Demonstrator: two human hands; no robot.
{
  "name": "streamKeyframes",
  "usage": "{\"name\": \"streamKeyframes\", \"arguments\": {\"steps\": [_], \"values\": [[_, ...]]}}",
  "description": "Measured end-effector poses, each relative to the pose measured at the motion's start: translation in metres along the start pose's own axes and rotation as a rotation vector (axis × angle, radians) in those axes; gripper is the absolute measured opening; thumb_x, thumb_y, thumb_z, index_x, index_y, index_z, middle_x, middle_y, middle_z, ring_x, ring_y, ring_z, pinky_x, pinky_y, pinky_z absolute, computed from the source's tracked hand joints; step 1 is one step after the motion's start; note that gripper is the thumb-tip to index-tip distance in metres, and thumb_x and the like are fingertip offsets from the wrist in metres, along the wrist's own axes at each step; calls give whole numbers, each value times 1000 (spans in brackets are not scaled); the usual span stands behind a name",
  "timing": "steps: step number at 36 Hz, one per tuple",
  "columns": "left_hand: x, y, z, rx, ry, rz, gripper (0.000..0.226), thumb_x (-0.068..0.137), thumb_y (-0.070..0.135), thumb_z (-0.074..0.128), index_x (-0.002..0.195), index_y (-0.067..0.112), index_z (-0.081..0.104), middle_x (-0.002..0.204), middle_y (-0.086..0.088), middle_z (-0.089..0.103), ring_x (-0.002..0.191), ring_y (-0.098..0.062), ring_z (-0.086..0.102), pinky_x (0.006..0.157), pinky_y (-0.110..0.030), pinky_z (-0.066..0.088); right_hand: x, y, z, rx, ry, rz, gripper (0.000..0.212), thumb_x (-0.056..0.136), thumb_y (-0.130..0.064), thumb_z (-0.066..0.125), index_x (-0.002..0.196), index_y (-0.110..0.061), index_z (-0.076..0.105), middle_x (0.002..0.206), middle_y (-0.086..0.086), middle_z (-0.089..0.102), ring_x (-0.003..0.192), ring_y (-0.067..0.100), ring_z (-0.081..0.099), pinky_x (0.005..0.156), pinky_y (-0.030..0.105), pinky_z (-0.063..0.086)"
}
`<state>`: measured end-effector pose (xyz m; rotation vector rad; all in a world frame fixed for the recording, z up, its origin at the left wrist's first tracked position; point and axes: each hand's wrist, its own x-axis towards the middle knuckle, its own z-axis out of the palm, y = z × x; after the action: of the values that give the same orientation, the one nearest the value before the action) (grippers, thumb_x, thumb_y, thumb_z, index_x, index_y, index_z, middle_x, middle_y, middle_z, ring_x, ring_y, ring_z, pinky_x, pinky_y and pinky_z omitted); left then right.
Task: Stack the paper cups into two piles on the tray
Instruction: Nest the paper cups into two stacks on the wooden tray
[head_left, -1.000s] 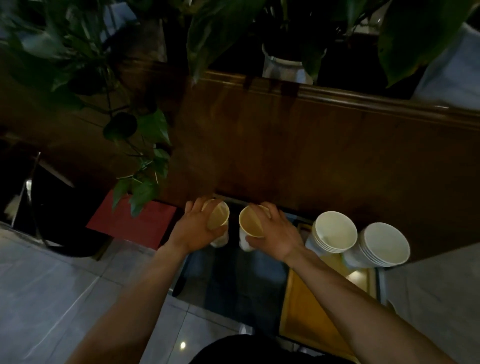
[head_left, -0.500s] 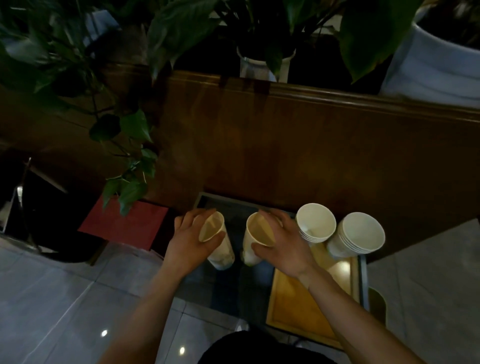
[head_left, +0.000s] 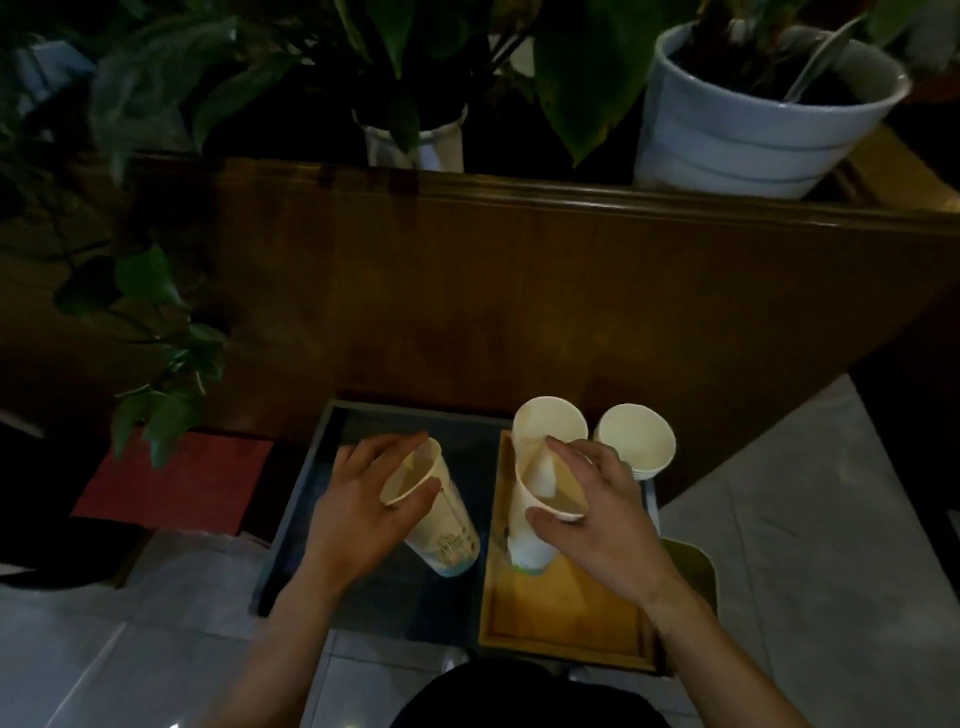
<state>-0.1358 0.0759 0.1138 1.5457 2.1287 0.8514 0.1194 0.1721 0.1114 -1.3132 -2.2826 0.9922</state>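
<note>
From the head view, my left hand (head_left: 358, 509) grips one paper cup (head_left: 431, 512) over the dark tray (head_left: 291, 525); my right hand (head_left: 597, 512) grips another cup (head_left: 540, 499) beside two piles (head_left: 634, 441) on the wooden tray (head_left: 566, 618). Squeezing could crush a rim, or nudge the near pile (head_left: 548, 423) over. Dim light hides the piles' bases.

Near half of wooden tray (head_left: 566, 623) bare; far end blocked by two cup stacks (head_left: 636, 441) against wood panel (head_left: 519, 291); leaves (head_left: 156, 415) overhang left.
</note>
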Motion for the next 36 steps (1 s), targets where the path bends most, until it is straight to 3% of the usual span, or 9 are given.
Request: {"name": "streamKeyframes", "arguments": {"steps": [4,10,18,22,26,36], "values": [[7,20,9,-36,-15,38,63,74,72,40,132,48,47,125,21,43,117,-8,37,84,-33,44,-13,14,-18,9,50,49,75,73,-62,59,141,-48,29,125,-32,18,121,-4,16,97,24,26],[20,48,19,-46,-5,127,53,76,70,43,128,56,42,123,25,42,114,-3,37,79,-20,38,-26,27,-47,40,142,106,71,77,-55,64,138,-52,29,125,-28,21,126,8,24,96,24,32],[35,87,19,-118,22,208,61,76,66,46,132,42,51,127,11,49,113,-13,44,82,-26,41,-35,28,-85,85,269,153,82,64,-74,54,139,-47,36,125,-26,24,126,12,33,97,45,49],[42,104,14,-153,96,270,56,79,60,49,131,40,50,128,7,51,112,-15,45,83,-21,38,-31,24,-100,147,353,122,78,68,-73,63,138,-49,37,123,-25,26,125,13,34,98,45,48],[52,116,11,-112,210,323,59,83,55,49,134,26,54,127,-2,54,111,-20,47,83,-18,35,-23,17,-114,217,436,82,79,68,-71,63,138,-46,40,123,-25,28,126,14,33,99,48,47],[73,129,11,-51,381,327,60,84,54,52,134,22,56,131,-1,52,117,-18,41,88,-14,32,-1,13,-129,100,577,56,81,70,-69,58,142,-39,38,127,-17,27,127,19,34,101,45,44]]}}
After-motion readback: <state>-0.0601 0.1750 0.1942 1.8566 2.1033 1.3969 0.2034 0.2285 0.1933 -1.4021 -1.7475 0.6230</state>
